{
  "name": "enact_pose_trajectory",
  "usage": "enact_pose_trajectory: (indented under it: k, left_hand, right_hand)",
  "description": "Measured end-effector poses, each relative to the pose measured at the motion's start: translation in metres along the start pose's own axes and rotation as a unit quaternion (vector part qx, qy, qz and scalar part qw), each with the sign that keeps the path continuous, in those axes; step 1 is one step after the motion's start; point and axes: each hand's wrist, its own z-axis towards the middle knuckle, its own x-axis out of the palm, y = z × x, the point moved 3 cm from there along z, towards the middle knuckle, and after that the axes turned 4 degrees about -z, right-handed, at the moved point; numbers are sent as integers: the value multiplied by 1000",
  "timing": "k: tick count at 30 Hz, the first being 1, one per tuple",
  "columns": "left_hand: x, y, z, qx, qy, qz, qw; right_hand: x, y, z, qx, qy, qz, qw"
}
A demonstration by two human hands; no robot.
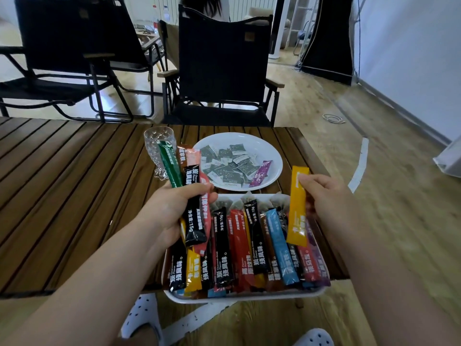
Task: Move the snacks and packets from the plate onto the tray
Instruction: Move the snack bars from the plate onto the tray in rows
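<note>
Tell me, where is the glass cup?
In the head view, the glass cup stands on the wooden table, just left of the white plate, partly behind the packets gripped by the left hand.

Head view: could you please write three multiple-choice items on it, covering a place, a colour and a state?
1. Where does the purple stick packet lie? A) on the white plate B) on the floor C) on a chair
2. What colour is the packet that the right hand pinches? A) green B) yellow C) blue
3. What is the left hand doing? A) lying flat on the table B) hanging empty C) gripping a bundle of stick packets
Answers: 1 A, it lies at the plate's right edge; 2 B, its yellow top shows between the fingers; 3 C, its fingers curl round several sticks.
</note>
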Motion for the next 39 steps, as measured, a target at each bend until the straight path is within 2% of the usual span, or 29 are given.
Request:
enact_pose_trajectory:
  k: [3,8,17,21,23,24,26,28,29,31,33,37,39]
  left_hand:
    - [4,3,-1,-5,6,21,1000]
    - [11,9,-3,-23,21,19,999]
    - [17,17,-5,-23,77,21,997]
    - [18,20,-2,-19,76,9,997]
    - [18,22,0,-6,67,-2,998]
    - [18,22,1,1,59,-9,998]
    - [19,23,2,20,42,-23,999]
    - [19,23,4,45,17,-32,998]
    - [19,23,5,58,7,-34,998]
    - [19,22,5,75,-2,-39,996]
    - [18,21,6,76,-2,-50,996]
    - [15,14,6,52,0,-54,997]
    - [12,11,7,43,-3,-38,998]
  right_hand:
    - [-10,-17,5,52,42,-112,991]
    - [1,-27,7,84,134,-265,951]
    - [6,-30,9,118,94,-317,936]
    - [5,-23,5,65,41,-313,946]
    - [13,-12,-3,12,30,-286,958]
    - [21,-6,-9,-7,59,-248,967]
    - [44,7,-29,-25,175,-154,972]
    - [68,17,-51,-40,287,-112,950]
    - [77,20,-60,-59,312,-118,941]
    - [85,22,-65,-97,304,-117,940]
    - [83,23,-62,-98,274,-96,952]
    - [63,21,-48,-47,217,-24,975]
    - [54,21,-42,-1,192,70,979]
